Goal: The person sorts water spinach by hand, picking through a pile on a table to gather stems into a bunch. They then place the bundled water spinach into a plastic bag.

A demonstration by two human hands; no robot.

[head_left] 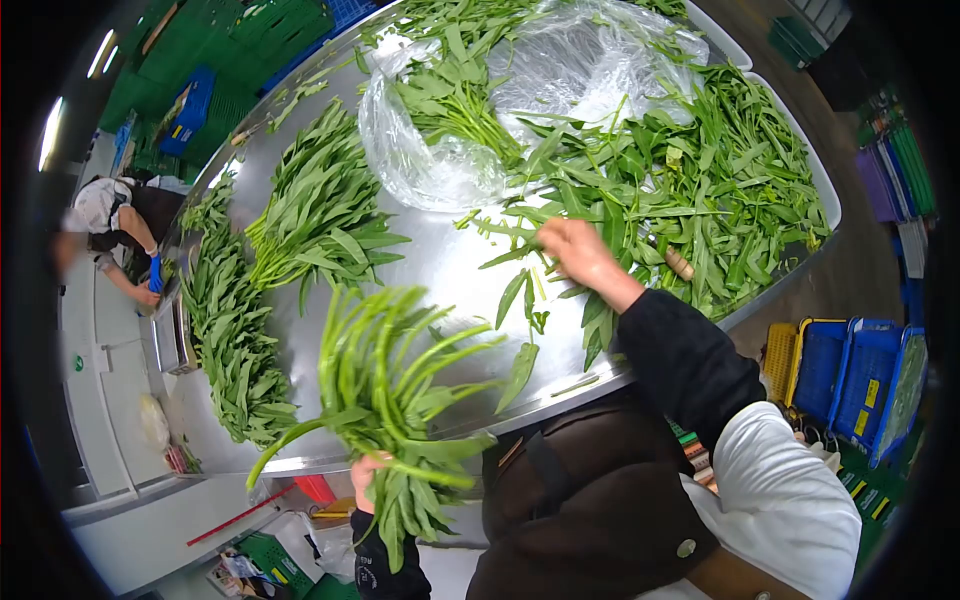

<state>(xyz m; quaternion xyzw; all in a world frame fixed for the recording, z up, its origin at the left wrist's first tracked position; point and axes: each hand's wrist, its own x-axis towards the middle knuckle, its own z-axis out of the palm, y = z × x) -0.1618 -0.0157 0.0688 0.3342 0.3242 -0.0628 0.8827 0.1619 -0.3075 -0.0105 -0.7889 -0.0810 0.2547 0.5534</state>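
A bunch of long-stemmed leafy greens (385, 385) is held in my left hand (368, 480) at the near edge of the metal table, stems up and leaves hanging down. My right hand (575, 250) is over loose leaves on the table, fingers bent together; what they hold, if anything, is too small to make out. Beside it on the right lies a large heap of greens (740, 180). Clear plastic bags (430, 160) lie around more greens at the far side. Another bundle of greens (325, 190) rests left of them, next to a long row of greens (225, 320).
The metal table (440, 245) has a raised rim. At the far left a co-worker (125, 225) with a blue glove stands by a scale (172, 335). Blue baskets (850, 375) are at the right, green crates (200, 60) at the back left.
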